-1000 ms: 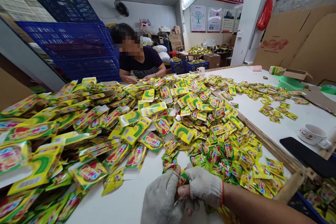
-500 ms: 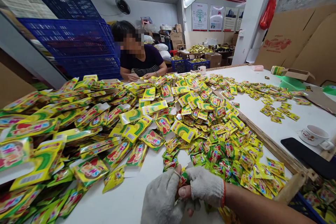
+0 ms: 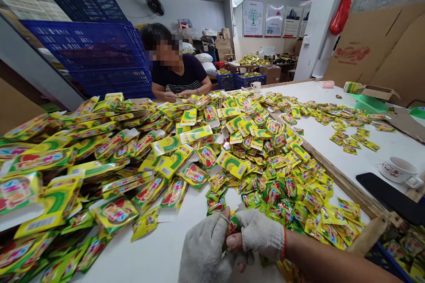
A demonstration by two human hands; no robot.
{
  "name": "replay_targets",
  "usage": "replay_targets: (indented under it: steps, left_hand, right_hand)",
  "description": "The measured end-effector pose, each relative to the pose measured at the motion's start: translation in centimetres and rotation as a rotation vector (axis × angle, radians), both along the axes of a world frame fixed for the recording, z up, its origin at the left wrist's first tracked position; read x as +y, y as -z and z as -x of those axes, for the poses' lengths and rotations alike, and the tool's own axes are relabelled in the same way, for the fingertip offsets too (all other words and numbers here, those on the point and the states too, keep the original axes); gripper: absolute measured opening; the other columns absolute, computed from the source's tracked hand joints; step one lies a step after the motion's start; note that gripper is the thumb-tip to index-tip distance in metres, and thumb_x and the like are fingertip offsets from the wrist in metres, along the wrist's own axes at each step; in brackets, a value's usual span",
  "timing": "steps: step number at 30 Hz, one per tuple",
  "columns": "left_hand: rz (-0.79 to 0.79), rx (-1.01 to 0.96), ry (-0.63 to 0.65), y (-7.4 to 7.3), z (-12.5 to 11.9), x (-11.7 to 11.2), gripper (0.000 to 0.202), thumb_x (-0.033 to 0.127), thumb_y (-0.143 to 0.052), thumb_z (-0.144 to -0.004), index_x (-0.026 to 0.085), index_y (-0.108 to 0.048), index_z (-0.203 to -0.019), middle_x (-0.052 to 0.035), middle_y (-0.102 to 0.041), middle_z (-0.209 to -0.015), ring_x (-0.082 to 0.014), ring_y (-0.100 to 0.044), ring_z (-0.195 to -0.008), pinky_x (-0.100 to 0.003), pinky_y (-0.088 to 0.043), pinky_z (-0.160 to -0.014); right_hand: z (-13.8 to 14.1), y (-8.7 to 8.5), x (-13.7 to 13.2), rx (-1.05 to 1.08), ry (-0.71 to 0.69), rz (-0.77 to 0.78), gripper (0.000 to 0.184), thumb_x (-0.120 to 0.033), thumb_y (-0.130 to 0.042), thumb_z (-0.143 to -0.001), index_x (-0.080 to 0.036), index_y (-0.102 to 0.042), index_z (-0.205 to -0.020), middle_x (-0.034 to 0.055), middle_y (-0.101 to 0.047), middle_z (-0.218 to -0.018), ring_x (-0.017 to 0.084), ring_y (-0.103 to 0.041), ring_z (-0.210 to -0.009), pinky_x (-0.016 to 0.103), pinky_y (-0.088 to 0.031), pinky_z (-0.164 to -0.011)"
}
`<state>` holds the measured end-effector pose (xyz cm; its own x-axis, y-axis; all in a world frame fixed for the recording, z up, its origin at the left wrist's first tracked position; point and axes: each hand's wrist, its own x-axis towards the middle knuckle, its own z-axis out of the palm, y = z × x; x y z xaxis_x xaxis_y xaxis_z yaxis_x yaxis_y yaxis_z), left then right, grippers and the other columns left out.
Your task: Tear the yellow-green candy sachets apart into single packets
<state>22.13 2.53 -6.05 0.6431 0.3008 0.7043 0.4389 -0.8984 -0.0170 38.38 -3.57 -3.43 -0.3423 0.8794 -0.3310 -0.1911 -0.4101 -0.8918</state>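
My left hand and my right hand, both in pale grey gloves with bare fingertips, meet low in the middle of the view. Their fingers are closed on a small green and red candy packet, most of it hidden by the gloves. Just beyond them lies a heap of small green and yellow sachets. Flat yellow printed cartons are piled behind and to the left, some with white end flaps standing up. A single yellow sachet rests on the white tabletop left of my hands.
Across the table a person sits with both hands at the pile. A wooden strip edges the work area; beyond it are a black phone and a white cup. Blue crates are stacked at left.
My hands keep almost the same place and grip on the packet. The view has shifted very slightly. The person opposite has moved their hands a little.
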Motion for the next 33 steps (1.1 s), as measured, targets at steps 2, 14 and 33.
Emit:
replay_targets:
  steps: [2, 14, 33]
  left_hand:
    - [0.005, 0.002, 0.002, -0.07, 0.05, -0.01, 0.045, 0.018, -0.05, -0.078, 0.012, -0.054, -0.123, -0.0098, -0.069, -0.091, -0.0222, -0.067, -0.079, -0.033, -0.057, -0.064]
    - [-0.007, -0.005, 0.011, -0.13, -0.02, 0.04, 0.043, 0.019, -0.048, -0.079, 0.011, -0.054, -0.121, -0.0106, -0.07, -0.09, -0.0219, -0.068, -0.077, -0.032, -0.058, -0.063]
    - [0.009, -0.029, 0.013, -0.55, -0.17, -0.11, 0.04, 0.02, -0.048, -0.081, 0.013, -0.056, -0.12, -0.0092, -0.07, -0.09, -0.0213, -0.068, -0.078, -0.032, -0.057, -0.065]
  right_hand:
    - [-0.01, 0.01, -0.01, -0.006, 0.003, 0.0, 0.063, -0.065, -0.081, -0.052, -0.012, -0.056, -0.074, 0.0036, -0.061, -0.065, 0.006, -0.05, -0.041, 0.017, -0.035, -0.039]
    - [0.04, 0.24, -0.02, 0.007, -0.017, -0.033, 0.061, -0.063, -0.08, -0.055, -0.01, -0.062, -0.078, 0.0031, -0.061, -0.066, 0.002, -0.043, -0.039, 0.015, -0.034, -0.039]
    - [-0.04, 0.19, 0.02, 0.004, -0.033, -0.037, 0.061, -0.063, -0.079, -0.057, -0.009, -0.064, -0.08, 0.0036, -0.062, -0.068, 0.003, -0.047, -0.041, 0.015, -0.036, -0.04]
